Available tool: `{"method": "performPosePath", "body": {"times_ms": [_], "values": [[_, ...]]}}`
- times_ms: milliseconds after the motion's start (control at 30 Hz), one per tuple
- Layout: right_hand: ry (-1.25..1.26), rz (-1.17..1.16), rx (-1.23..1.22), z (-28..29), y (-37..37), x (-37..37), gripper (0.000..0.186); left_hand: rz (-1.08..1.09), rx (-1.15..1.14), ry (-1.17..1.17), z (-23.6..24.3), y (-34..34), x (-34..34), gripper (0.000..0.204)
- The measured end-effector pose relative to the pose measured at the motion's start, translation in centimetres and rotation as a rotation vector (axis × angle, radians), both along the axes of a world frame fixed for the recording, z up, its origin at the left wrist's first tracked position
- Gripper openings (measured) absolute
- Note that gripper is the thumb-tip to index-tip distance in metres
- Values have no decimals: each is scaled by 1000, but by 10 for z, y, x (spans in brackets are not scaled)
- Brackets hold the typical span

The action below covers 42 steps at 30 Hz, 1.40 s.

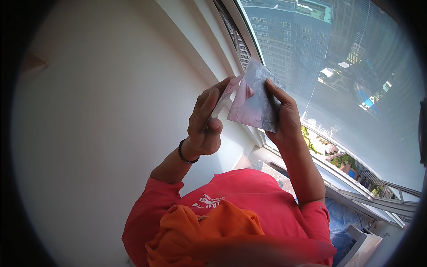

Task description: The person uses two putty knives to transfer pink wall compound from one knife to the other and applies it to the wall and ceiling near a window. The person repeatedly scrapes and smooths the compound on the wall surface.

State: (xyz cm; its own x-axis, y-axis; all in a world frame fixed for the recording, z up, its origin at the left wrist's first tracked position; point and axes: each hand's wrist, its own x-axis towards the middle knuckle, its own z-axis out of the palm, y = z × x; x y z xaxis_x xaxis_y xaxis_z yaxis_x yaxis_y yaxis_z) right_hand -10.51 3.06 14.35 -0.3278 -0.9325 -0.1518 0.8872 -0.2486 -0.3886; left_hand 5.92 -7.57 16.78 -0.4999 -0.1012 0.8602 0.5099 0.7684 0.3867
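Observation:
Up in front of me, at chest height or above, is a thin stiff sheet [258, 100], mottled grey on one part and pale pink on the other. My right hand [284, 113] pinches it along its right side, thumb on the near face and fingers behind. A narrow pink-and-white piece [229, 94] stands edge-on at its left; whether it is a folded flap of the same sheet or a separate one, I cannot tell. My left hand [204, 118] is closed on this narrow piece, its fingers partly hidden. A dark beaded bracelet circles my left wrist.
A large window [293, 58] fills the right side, its metal frame [249, 31] close beyond my hands. A plain pale wall [98, 111] rises at left. Low at right lie a blue covering [340, 222] and a white frame-like piece [362, 244].

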Motion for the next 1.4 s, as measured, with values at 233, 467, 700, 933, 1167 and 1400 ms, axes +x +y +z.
{"method": "performPosePath", "body": {"times_ms": [233,467,700,933,1167,1400], "values": [[-17,-115,22,7,16,-12,37,54,-364,-338,4,-16,-4,45],[161,-673,3,11,39,-29,40,128,685,-176,10,-13,-3,41],[268,-774,-28,14,39,-18,46,-71,1189,-322,15,24,-11,21],[744,-530,-17,6,35,4,46,1,1197,-280,6,24,-30,21],[474,-401,63,4,53,21,49,-155,588,26,26,7,-25,31],[8,-227,-3,-1,49,1,49,-133,-284,-126,1,31,-15,36]]}}
